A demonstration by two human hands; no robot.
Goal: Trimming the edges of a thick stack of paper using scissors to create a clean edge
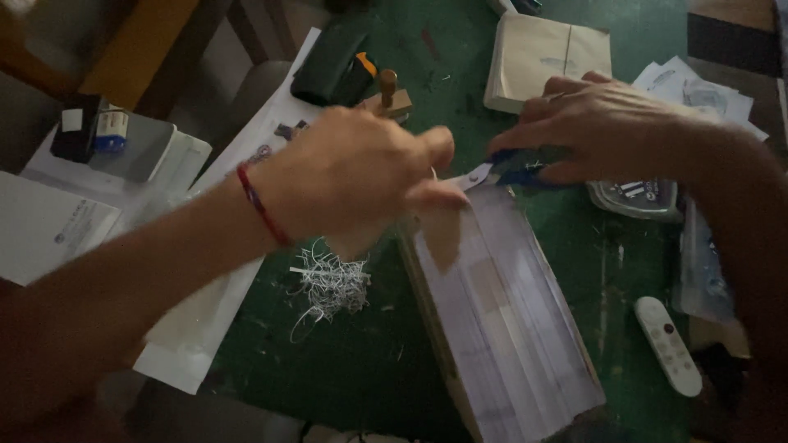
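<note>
Centre frame: right hand [599, 123] closed on blue-handled metal scissors [505, 171]; left hand [353, 176] pinching the top edge of a thick white paper stack [501, 320]. Left of stack: heap of white paper shavings [332, 283] on green surface [369, 361].

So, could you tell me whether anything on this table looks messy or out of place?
Yes: a tangle of thin paper trimmings lies loose on the green table, left of the thick paper stack. The right hand holds blue-handled scissors at the stack's top end.
</note>
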